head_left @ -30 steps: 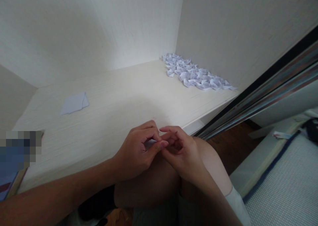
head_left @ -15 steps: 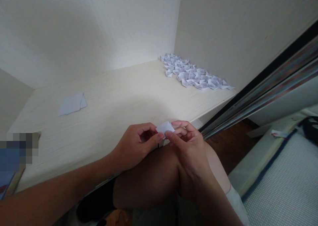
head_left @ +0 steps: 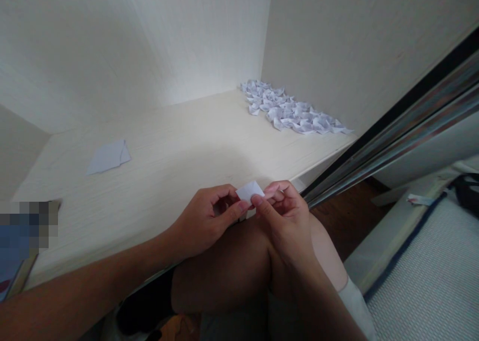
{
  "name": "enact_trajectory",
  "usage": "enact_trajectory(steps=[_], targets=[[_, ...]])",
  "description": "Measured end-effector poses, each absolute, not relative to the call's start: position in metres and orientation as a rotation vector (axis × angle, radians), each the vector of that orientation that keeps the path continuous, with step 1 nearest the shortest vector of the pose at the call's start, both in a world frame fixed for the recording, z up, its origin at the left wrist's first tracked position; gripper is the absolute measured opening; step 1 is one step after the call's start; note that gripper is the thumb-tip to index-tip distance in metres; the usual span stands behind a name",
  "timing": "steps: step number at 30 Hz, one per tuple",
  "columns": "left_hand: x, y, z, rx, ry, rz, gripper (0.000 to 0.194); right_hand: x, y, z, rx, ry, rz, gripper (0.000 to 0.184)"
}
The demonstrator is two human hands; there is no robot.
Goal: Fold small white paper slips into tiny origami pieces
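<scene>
A small folded piece of white paper (head_left: pixel 250 191) is pinched between my two hands, above my knee at the front edge of the desk. My left hand (head_left: pixel 211 211) grips its left lower side, thumb on top and fingers behind. From the right, my right hand (head_left: pixel 284 208) holds the other side, its thumb pressing on the paper's face. The fingertips behind the paper are partly hidden. On the left of the desk lie a few flat white paper sheets (head_left: pixel 107 157), slightly fanned. Many folded white paper pieces (head_left: pixel 295 111) sit in a cluster along the right wall.
The pale desk top (head_left: pixel 187 131) is enclosed by panels at the back and sides. A dark metal-edged rail (head_left: pixel 389 131) slopes along the right. Beyond it is a bed with a textured mat (head_left: pixel 430 271). A partly blurred-out item (head_left: pixel 15 246) lies at the left edge.
The right fingers have curled in slightly and shifted along the paper's edge, and the paper sits a touch further right. The left hand keeps its pinch.
</scene>
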State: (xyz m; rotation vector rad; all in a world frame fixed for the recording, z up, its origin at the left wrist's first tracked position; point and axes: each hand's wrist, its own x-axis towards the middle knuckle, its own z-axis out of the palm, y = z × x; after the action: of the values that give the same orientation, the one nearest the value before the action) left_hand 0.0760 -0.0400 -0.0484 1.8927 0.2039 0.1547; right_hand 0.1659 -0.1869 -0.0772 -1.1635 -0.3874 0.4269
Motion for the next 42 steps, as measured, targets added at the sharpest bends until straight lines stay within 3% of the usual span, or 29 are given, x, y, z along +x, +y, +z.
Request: enact_trajectory(steps=[12, 27, 35, 42], targets=[[0.078, -0.042, -0.047, 1.686, 0.299, 0.434, 0.016, 0.164, -0.186, -0.083, -1.211, -0.449, 0.354, 0.007], [0.078, -0.043, -0.042, 1.592, 0.318, 0.451, 0.022, 0.168, -0.188, -0.081, -1.186, -0.617, 0.435, 0.009], [0.073, -0.039, -0.056, 1.677, 0.098, 0.442, 0.047, 0.171, -0.192, -0.077, -1.043, -0.349, 0.577, 0.015], [0.077, -0.026, -0.060, 1.742, -0.083, 0.395, 0.033, 0.177, -0.193, -0.076, -0.914, -0.437, 0.646, 0.021]])
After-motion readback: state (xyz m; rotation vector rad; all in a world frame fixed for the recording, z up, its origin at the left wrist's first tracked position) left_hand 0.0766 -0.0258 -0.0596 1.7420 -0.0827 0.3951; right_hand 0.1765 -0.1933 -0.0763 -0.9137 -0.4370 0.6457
